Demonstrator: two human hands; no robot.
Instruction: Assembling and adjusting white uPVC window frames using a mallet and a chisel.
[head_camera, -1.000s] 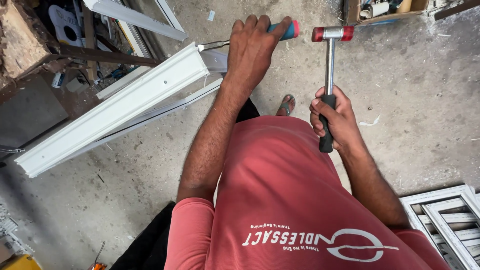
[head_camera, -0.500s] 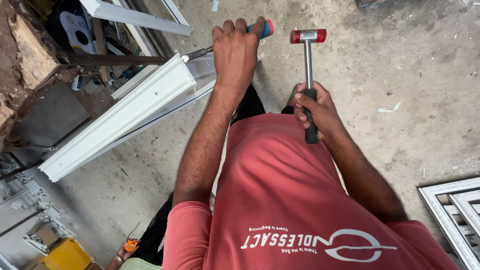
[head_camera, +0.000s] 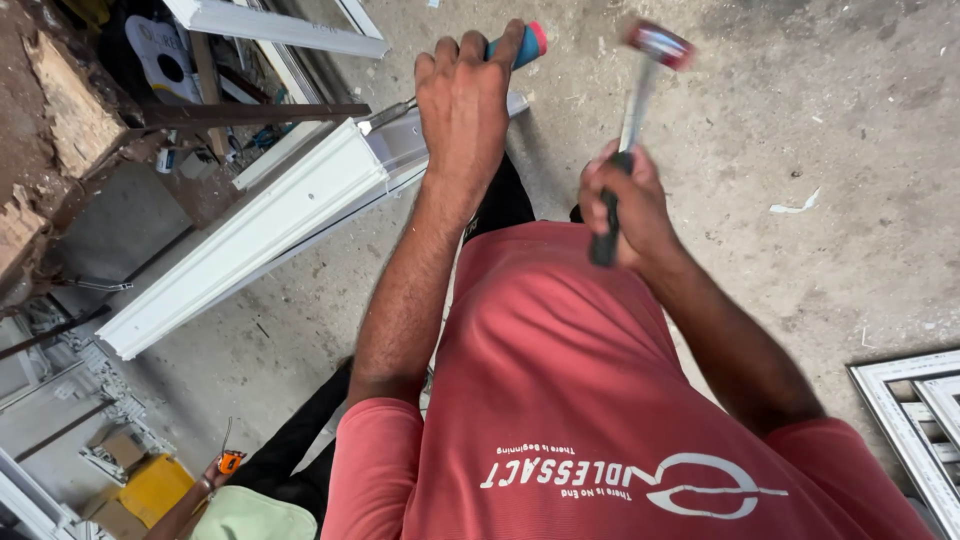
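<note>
Concrete floor (head_camera: 800, 120) workshop: left hand (head_camera: 465, 95) fisted on chisel (head_camera: 515, 45) steadied against white profile (head_camera: 260, 225), right hand (head_camera: 625, 205) clenching raised hammer (head_camera: 640, 90) upper centre.

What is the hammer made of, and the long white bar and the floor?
The hammer looks like a shiny metal shaft with a black, probably rubber grip in the right hand; its red-ended head is blurred, maybe plastic. The long white bar seems smooth plastic or painted metal, with crisp hollow edges. The floor looks like rough grey concrete, stained and dusty.
</note>
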